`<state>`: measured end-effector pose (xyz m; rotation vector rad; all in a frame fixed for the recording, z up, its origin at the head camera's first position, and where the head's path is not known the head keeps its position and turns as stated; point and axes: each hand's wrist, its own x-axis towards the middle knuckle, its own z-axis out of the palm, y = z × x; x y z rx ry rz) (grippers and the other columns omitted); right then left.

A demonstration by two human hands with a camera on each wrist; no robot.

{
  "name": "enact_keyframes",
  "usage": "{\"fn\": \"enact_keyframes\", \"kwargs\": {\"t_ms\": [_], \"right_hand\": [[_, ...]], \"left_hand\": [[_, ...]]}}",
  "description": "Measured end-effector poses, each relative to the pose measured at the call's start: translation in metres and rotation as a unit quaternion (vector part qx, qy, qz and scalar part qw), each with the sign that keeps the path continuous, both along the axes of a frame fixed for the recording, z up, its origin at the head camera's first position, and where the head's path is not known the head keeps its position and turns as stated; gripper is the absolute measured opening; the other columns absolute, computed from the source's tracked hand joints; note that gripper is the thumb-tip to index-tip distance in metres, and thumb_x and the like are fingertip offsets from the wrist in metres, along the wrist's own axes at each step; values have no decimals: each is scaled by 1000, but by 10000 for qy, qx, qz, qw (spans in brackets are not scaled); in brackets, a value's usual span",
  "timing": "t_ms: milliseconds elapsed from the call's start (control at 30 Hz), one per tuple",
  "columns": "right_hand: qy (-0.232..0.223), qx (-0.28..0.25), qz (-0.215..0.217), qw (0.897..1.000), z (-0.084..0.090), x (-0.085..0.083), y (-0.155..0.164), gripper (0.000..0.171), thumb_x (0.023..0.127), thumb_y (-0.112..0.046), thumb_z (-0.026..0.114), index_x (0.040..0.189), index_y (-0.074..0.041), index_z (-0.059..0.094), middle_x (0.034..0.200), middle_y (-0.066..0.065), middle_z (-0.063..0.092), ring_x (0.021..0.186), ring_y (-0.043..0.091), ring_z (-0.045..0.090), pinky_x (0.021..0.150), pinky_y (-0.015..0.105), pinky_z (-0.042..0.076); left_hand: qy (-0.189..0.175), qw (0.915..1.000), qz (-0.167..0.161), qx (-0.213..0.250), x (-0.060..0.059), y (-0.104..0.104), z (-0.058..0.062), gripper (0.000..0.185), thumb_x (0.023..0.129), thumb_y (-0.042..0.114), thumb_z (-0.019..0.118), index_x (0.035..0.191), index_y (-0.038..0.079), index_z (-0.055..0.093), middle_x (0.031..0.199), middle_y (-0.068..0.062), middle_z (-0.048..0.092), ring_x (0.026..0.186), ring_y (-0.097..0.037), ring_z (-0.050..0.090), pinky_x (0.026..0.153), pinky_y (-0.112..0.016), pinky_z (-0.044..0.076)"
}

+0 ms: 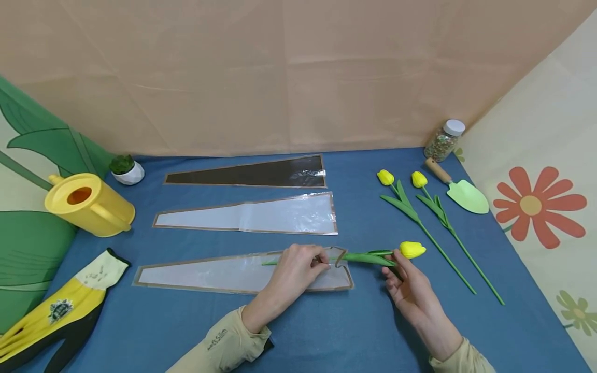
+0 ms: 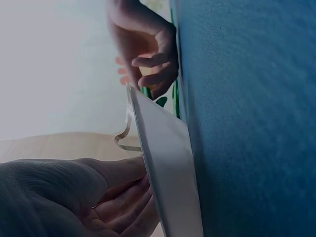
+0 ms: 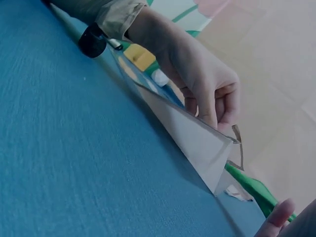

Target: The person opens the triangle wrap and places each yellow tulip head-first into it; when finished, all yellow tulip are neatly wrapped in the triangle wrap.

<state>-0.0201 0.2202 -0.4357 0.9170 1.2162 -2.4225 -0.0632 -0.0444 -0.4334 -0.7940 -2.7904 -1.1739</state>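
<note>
The yellow tulip (image 1: pixel 366 258) lies between the two hands, its bloom toward 3 o'clock and its stem toward 9. The left hand (image 1: pixel 298 267), nearly closed, pinches the near sleeve (image 1: pixel 210 274) by its clear front, close to the gaping mouth. The right hand (image 1: pixel 415 292) is half open: thumb and forefinger hold the tulip just below the bloom, the other fingers loosely bent.

The near sleeve contains the lower stem, whose green tip shows through the film at 9 o'clock from the left hand; leaves and bloom are outside the mouth. At 11 o'clock from that hand lie a second white sleeve (image 1: pixel 289 215) and, farther off, a black sleeve (image 1: pixel 247 174): three sleeves in all.

Three tulips are on the counter (image 1: pixel 336 331). The two loose ones, an inner tulip (image 1: pixel 403 207) and an outer tulip (image 1: pixel 438 211), lie between 12 and 2 o'clock from the right hand. Beyond are one trowel (image 1: pixel 468 197) and one white-lidded jar (image 1: pixel 439 146) of small mixed bits.

Toward 10 o'clock from the left hand stand one watering can (image 1: pixel 100 207) and one white pot (image 1: pixel 130 174) holding a green plant; one glove (image 1: pixel 76 305) lies toward 8.
</note>
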Motion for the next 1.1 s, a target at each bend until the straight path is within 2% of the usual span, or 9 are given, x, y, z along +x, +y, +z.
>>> {"fn": "enact_keyframes", "kwargs": {"t_ms": [167,333,533,900,1100], "right_hand": [[138,465,163,9987,0,1,-5,18,112,-32,62,105,-25,76,102,-9,73,84,6,67,71,18,51],[284,982,357,9941,-1,2,-12,14,111,-29,64,116,-20,72,103,-7,75,87,6,69,71,19,53],[344,1241,570,9900,-3,1,-23,29,111,-27,64,135,-10,61,107,-7,73,89,8,69,72,21,53],[435,1658,721,9826,-4,-3,-46,46,109,-28,67,144,0,57,105,-6,76,88,8,70,69,22,52],[502,1929,829,9764,-4,-6,-55,58,106,-35,72,146,3,55,106,-6,77,89,8,67,66,23,49]], "left_hand": [[5,10000,23,18,0,1,2,12,90,6,88,84,12,79,77,3,74,63,-3,59,58,-21,47],[120,9999,-1,11,0,1,2,11,89,5,87,84,12,80,78,2,75,65,-5,63,59,-21,49],[207,9998,7,74,0,1,2,13,91,6,87,84,14,79,78,2,74,65,-6,63,59,-22,49],[380,9992,67,132,2,2,4,12,89,9,89,85,14,79,77,4,72,65,-5,62,59,-22,49],[481,9986,67,199,2,3,5,12,88,9,90,85,15,79,77,3,72,66,-7,63,59,-23,50]]}}
